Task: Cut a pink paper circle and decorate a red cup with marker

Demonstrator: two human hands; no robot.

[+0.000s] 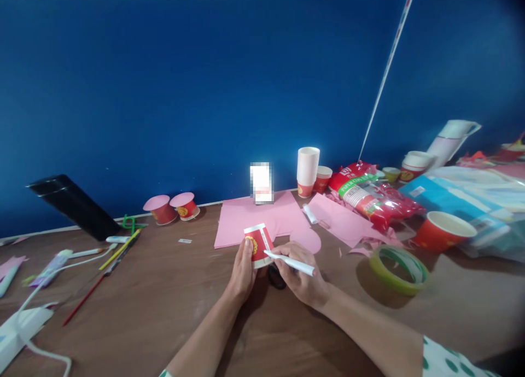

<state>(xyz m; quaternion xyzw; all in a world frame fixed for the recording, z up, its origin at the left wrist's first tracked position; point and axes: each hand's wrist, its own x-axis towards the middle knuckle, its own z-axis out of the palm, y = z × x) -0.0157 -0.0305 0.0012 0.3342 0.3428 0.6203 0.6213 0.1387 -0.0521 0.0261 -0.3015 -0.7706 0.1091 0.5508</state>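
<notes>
Left hand [243,270]: fingers clamped round red paper cup [258,245], which is inverted and held just above the table. Right hand [301,278]: fingers closed on white pen-like tool [291,263], possibly a glue stick, tip at cup. Pink sheet [258,218] at 12 o'clock of cup; tape roll [399,269] at 3 o'clock.

Red paper cup [258,245], matt, printed. White pen [289,262] of smooth plastic. Pink paper sheets [256,218], matt and flat. Brown wood-grain worktop [164,300], smooth with a dull sheen. Tape roll [400,269], glossy yellow-green, translucent. Red plastic bag [375,199], shiny and crinkled. Blue wall [164,93], matt. 2 upturned cups [172,207], capped with matt pink paper.
</notes>
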